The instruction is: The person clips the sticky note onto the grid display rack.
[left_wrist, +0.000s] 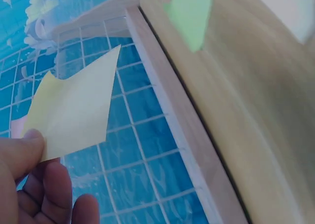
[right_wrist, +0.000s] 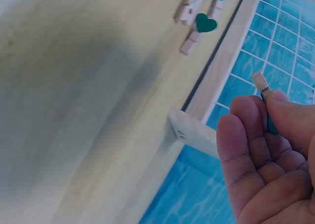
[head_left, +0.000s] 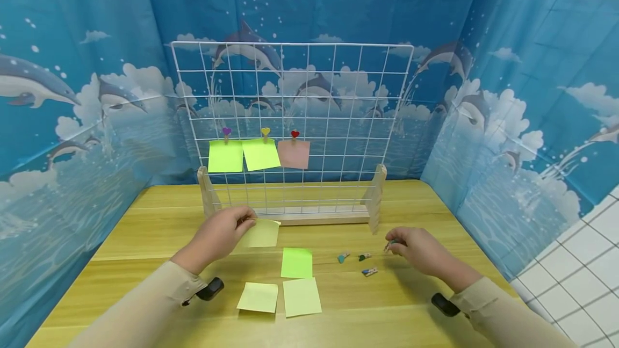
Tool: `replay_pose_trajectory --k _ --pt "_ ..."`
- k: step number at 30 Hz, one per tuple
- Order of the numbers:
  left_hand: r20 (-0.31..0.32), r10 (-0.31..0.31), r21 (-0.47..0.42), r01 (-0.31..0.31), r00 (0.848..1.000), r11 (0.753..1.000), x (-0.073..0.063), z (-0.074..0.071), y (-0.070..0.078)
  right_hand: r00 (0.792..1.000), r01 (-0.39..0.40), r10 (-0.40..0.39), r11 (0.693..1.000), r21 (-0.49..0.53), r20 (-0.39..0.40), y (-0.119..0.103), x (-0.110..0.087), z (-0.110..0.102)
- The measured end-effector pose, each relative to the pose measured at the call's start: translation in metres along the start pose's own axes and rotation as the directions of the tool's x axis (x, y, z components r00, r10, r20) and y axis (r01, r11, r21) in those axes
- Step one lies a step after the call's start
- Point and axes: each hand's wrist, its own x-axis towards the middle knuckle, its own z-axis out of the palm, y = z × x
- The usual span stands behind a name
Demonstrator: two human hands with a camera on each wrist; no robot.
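Note:
In the head view my left hand pinches a pale yellow sticky note by its edge, in front of the grid's wooden base. The left wrist view shows that note between thumb and fingers. To the right, above the table, my right hand holds a small clothespin between thumb and fingers; a bit of teal shows on it, mostly covered. Three clothespins with coloured decorations lie left of that hand: a teal one, a dark green one and a blue one.
A white wire grid stands in wooden feet. Purple, yellow and red heart clothespins hold two green notes and a pink note on it. On the table lie a bright green note and two pale yellow notes.

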Motion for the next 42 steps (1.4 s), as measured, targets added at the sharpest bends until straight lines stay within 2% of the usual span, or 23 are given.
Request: replay_pose_trajectory --k 7,16,22,31,42 --pt "-0.051 0.012 0.000 -0.012 0.999 1.000 0.017 0.003 0.016 0.999 -0.006 0.006 1.000 0.005 -0.051 -0.010 0.003 -0.008" --pt "-0.061 0.006 -0.046 -0.008 0.998 0.999 0.036 0.008 0.039 0.993 0.006 -0.008 1.000 -0.017 -0.121 -0.017 0.007 -0.015" --pt "-0.078 0.036 -0.065 -0.041 0.996 0.997 0.049 0.011 0.052 0.984 0.024 -0.032 0.999 -0.045 -0.175 -0.023 0.008 -0.022" --pt "-0.134 0.108 -0.050 -0.116 0.985 0.992 0.070 0.017 0.066 0.974 0.023 -0.022 1.000 0.004 -0.225 -0.038 0.013 -0.034" --pt "-0.182 0.137 -0.046 -0.147 0.974 0.988 0.092 0.014 0.081 0.946 0.085 -0.089 0.996 -0.028 -0.311 -0.045 0.017 -0.044"
